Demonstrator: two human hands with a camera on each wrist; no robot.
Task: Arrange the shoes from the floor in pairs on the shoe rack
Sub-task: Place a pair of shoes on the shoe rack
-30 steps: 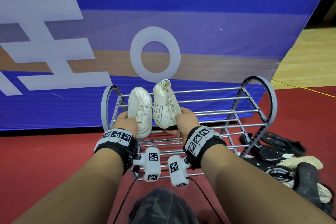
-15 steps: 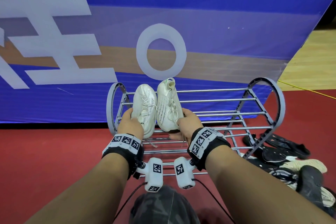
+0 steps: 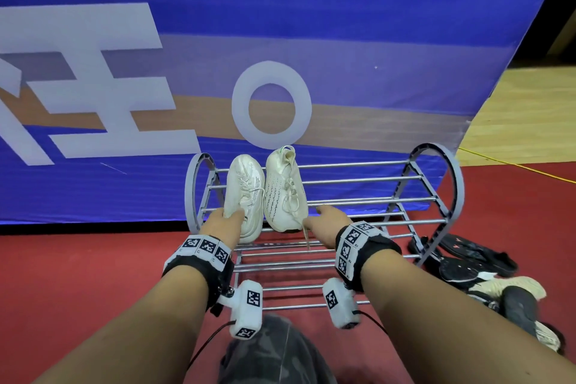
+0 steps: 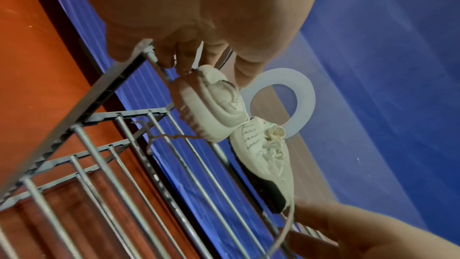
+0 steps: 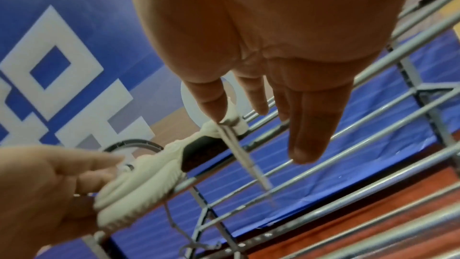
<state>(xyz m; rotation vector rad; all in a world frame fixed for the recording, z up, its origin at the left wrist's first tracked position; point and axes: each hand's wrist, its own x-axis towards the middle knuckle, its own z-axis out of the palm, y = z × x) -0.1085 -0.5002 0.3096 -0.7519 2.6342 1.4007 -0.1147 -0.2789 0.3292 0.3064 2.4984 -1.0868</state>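
Two white sneakers lie side by side on the left end of the grey shoe rack's (image 3: 358,180) top tier. My left hand (image 3: 229,216) grips the near end of the left sneaker (image 3: 244,193), thumb on top and fingers beneath; the left wrist view shows the fingertips (image 4: 185,66) at its sole. My right hand (image 3: 318,216) is open with straight fingers, just right of the right sneaker (image 3: 285,190) and apart from it. A loose lace (image 5: 239,145) hangs past my right thumb. That sneaker's dark sole patch (image 5: 204,153) rests on the bars.
A pile of black and cream shoes (image 3: 467,262) lies on the red floor at the rack's right foot. A blue banner wall (image 3: 343,25) stands right behind the rack. The rest of the top tier and the lower bars (image 3: 296,287) hold nothing.
Both sneakers have come down onto the top bars. My right hand has let go of the right sneaker and straightened its fingers. The left hand stays on its sneaker.
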